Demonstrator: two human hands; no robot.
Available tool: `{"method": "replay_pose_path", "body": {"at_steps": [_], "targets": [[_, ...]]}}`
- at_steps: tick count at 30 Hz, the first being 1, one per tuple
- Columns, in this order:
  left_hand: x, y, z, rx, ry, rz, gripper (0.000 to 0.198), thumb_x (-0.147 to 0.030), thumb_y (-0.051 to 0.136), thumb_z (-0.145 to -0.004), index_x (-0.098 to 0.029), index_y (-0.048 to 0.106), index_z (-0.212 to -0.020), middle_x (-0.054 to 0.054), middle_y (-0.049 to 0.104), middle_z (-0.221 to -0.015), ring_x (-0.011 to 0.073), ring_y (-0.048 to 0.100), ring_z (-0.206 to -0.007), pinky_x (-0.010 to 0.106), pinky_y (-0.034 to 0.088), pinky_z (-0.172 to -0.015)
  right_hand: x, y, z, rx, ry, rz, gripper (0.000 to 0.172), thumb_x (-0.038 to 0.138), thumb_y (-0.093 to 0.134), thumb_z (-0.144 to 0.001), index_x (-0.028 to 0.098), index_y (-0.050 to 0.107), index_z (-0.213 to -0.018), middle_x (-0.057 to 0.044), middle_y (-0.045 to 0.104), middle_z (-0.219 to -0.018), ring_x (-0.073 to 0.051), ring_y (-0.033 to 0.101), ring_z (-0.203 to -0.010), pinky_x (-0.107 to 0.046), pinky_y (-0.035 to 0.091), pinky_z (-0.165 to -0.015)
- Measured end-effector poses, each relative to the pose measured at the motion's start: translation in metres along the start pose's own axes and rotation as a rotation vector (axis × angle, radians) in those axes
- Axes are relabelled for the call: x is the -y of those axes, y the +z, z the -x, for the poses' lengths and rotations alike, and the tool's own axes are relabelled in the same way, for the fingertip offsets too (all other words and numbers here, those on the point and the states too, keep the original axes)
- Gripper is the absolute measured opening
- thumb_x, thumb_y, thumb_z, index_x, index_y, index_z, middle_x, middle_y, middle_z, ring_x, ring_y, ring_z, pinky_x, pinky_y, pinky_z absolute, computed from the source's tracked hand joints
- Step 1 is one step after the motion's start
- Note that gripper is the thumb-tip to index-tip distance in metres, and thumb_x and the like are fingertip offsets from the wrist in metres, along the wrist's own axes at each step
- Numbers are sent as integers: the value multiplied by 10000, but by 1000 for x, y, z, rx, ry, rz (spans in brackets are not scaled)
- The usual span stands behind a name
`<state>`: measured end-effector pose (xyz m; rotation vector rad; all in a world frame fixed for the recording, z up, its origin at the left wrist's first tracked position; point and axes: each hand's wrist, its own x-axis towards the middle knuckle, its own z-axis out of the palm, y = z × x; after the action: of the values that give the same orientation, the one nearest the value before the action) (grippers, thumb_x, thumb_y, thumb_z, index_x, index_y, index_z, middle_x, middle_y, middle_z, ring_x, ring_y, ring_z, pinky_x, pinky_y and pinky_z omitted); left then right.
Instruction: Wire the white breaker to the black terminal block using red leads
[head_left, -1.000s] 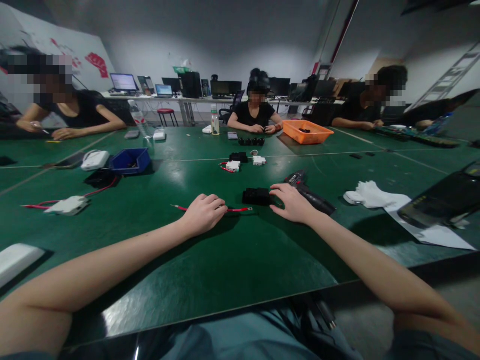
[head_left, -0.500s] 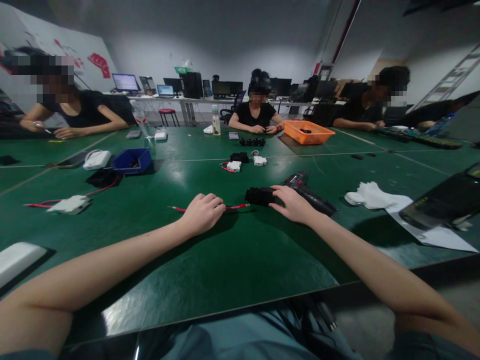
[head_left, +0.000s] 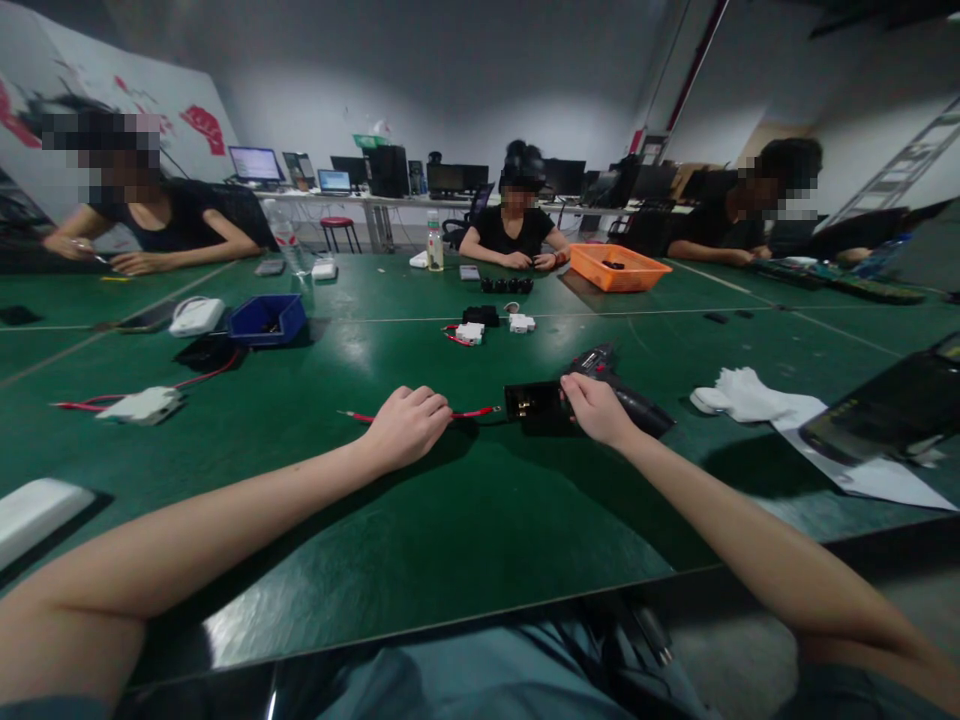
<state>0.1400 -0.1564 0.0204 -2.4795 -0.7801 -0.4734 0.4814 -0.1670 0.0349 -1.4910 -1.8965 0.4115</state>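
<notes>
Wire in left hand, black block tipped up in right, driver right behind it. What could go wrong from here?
1. The right hand holds the black block tilted up on edge; it could slip or flop back flat.
2. The left hand pins the red wire whose end sits near the block; tugging either may pull them apart.
3. The electric screwdriver lies just behind the right hand and could be knocked or rolled.

The right hand (head_left: 596, 408) is tipping the black block (head_left: 536, 405) up off the green table (head_left: 480, 520), so that its open face with small metal contacts is now turning toward the camera, where earlier it was lying flat. The hand's fingers are curling over the block's right end instead of resting on top.
</notes>
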Motion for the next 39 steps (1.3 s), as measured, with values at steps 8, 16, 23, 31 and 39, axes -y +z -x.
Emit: {"method": "replay_pose_path", "body": {"at_steps": [8, 16, 23, 31, 39], "targets": [[1, -1, 0, 9, 2, 3, 190, -237, 481, -987, -176, 661, -996, 81, 691, -1010, 220, 587, -926, 356, 353, -691, 5, 9, 2, 138, 121, -308, 540, 668, 415, -943, 207, 520, -681, 18, 499, -573, -136, 495, -471, -263, 399, -467], [1, -1, 0, 6, 5, 12, 208, -244, 474, -992, -177, 671, -1004, 83, 691, -1011, 216, 586, -924, 352, 356, -691, 5, 20, 2, 216, 189, -323, 508, 606, 384, -973, 203, 538, -705, 40, 453, -510, -134, 463, -441, -253, 345, -464], [2, -1, 1, -7, 13, 9, 187, -245, 493, -985, -183, 669, -998, 73, 692, -1022, 213, 585, -935, 352, 355, -698, 12, 19, 1, 244, -45, 2, 518, 494, 324, -1019, 197, 568, -672, -9, 581, -640, -171, 557, -624, -284, 379, -633], [2, 0, 1, 13, 9, -1, 187, -254, 489, -989, -185, 663, -1002, 78, 690, -1013, 215, 582, -936, 350, 344, -695, 14, 1, 0, 177, -106, 375, 543, 423, 225, -1045, 210, 507, -633, -44, 610, -628, -177, 565, -597, -296, 298, -600], [1, 2, 1, 17, 3, -10, 188, -258, 497, -986, -186, 668, -1017, 71, 693, -1003, 216, 579, -909, 355, 334, -679, -15, -36, -5, 214, -135, 604, 173, 350, 568, -865, 217, 583, -975, 5, 639, -715, -159, 556, -603, -259, 275, -541]]}}
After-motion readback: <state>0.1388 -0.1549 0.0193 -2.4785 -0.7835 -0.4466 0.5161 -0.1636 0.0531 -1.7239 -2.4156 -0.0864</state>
